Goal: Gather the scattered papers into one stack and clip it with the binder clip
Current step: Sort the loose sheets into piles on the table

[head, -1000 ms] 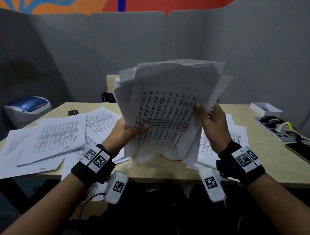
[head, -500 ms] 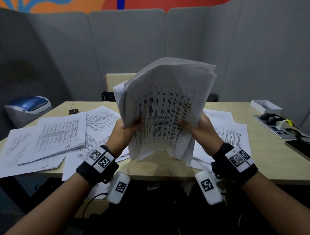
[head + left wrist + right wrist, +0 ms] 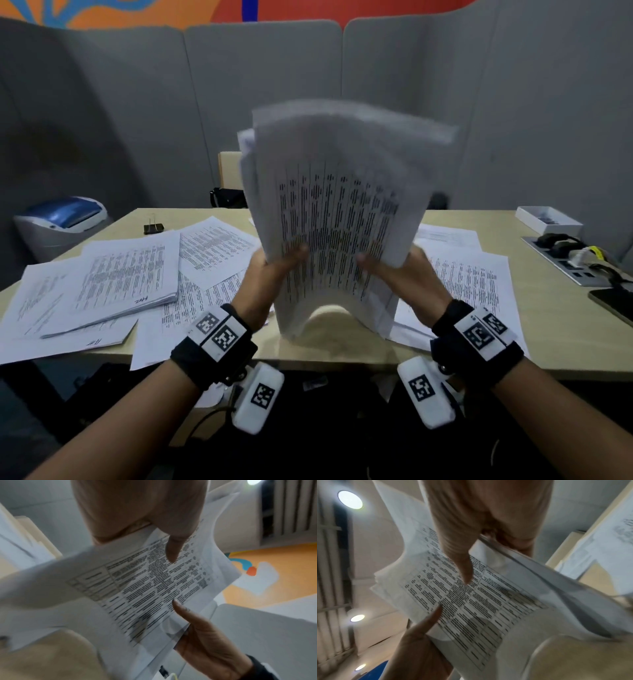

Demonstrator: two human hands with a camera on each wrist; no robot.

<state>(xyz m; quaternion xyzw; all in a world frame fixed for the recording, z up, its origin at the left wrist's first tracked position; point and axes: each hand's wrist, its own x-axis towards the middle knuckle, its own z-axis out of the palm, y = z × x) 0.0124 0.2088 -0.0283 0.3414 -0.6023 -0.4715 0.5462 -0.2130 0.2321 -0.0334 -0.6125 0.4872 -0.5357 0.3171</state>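
- The stack (image 3: 339, 219) stands lower than before, its bottom edge near the desk (image 3: 561, 318), sheets squarer.
- Left hand (image 3: 270, 277) and right hand (image 3: 407, 277) pinch its sides.
- Clip (image 3: 153, 227) lies far left; the stack's top is blurred.

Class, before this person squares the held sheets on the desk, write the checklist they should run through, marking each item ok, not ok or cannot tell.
1. Left hand grips the held stack: ok.
2. Right hand grips it too: ok.
3. Stack edges aligned: not ok, the sheets are fanned.
4. All papers gathered: not ok, loose papers lie left and more papers right.
5. Binder clip within sight on the desk: ok.
6. Every sheet facing the same way: cannot tell.
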